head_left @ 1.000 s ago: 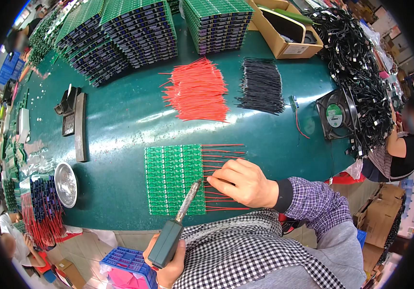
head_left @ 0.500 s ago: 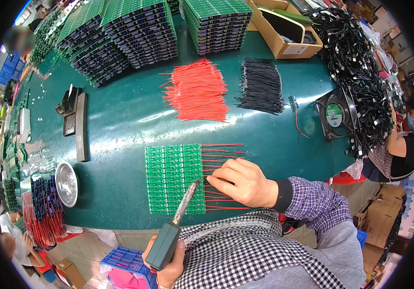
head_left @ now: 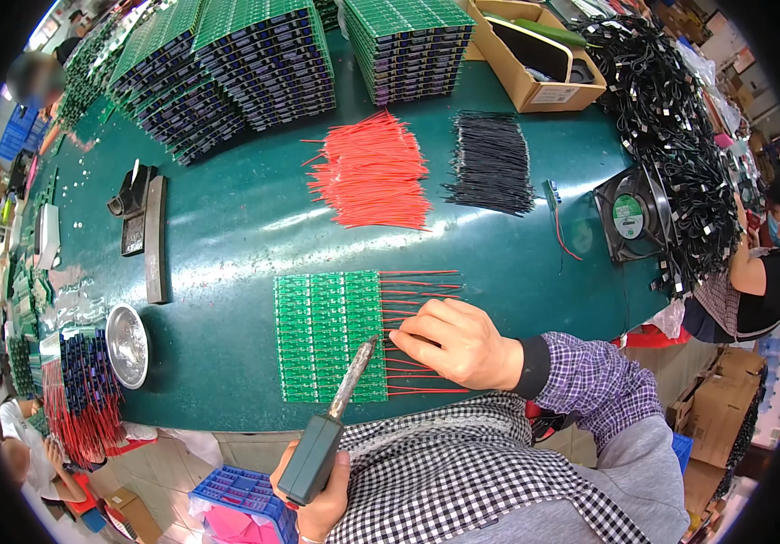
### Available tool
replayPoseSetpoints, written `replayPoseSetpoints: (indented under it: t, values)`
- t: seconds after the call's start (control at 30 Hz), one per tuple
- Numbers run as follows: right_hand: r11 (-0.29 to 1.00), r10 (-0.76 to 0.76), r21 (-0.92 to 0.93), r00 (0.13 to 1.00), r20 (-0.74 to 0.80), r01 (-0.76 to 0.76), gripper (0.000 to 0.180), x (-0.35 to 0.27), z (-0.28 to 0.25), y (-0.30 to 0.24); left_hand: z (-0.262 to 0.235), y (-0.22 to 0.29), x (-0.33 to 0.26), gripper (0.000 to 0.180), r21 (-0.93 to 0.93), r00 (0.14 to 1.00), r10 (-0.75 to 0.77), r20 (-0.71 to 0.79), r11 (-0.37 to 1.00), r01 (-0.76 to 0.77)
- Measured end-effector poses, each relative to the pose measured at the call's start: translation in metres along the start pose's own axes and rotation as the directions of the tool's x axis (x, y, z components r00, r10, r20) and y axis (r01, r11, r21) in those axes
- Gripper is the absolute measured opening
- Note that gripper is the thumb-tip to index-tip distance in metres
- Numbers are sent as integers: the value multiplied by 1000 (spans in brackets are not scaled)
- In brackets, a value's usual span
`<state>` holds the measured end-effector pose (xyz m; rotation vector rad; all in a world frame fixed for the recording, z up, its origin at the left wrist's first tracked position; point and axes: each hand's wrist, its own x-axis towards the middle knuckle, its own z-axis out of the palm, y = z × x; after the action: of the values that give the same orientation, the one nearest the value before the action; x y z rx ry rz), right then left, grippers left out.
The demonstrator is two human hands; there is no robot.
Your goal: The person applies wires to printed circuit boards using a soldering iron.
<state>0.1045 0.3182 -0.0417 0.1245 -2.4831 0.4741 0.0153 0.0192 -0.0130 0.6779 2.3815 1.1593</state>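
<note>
A green panel of small circuit boards lies flat on the table. A row of thin red wires sticks out from its right edge. My left hand is closed around the dark green handle of a soldering iron. The iron slants up over the panel, its tip at the right edge where the wires meet the boards. Just right of that tip, my right hand pinches a red wire, with thumb and forefinger together. The fingers hide part of that wire and some neighbouring ones.
Beyond the panel lie bundles of red wires and black wires. Tall board stacks stand behind. At left are a metal bowl and a dark iron stand. A fan and black cables sit right.
</note>
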Motion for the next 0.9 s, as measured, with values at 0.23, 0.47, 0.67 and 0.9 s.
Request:
replayPoseSetpoints:
  t: [0.23,0.47,0.67,0.9]
  values:
    - [1000,-1,-4,1000,-1,1,34,0,0,0,4,11,7,31,-40,1000,15,-19,999,-16]
    - [1000,3,-2,1000,-8,-3,33,0,0,0,0,3,1,32,-1,998,64,-26,998,-64]
    - [1000,5,0,1000,-5,-5,32,0,0,-1,5,-27,-17,43,-141,977,-102,-186,987,76]
    - [1000,9,1,1000,6,-9,31,0,-1,-1,5,-13,-19,45,-215,972,-175,-159,967,139]
